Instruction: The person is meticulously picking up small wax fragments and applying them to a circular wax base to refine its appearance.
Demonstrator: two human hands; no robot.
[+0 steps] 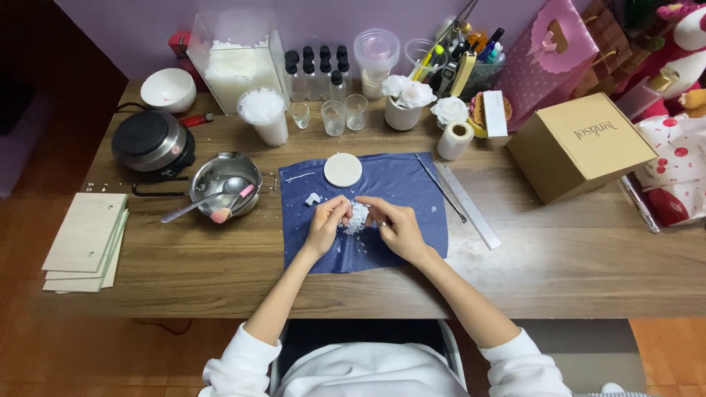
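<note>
Pinching from both sides, the fingers of the left hand (326, 219) and right hand (393, 223) close around a small, lumpy white wax piece (357, 217) with a rough, crumbly surface. The left fingers (340, 207) are curled and pressed against its left edge; the right fingers (373, 206) curl over its top and right edge, so the piece sits held between the two hands, just above a dark blue cloth mat (401, 187). White crumbs (351, 246) are scattered on the mat beneath the hands. A small white chunk (312, 198) lies on the mat near the left hand, and a flat round white disc (343, 169) rests at the mat's far edge. A metal ruler (468, 206) lies just right of the mat on the wooden tabletop (559, 257), and a steel pot with a spoon and pink spatula (223, 185) stands to the left.
</note>
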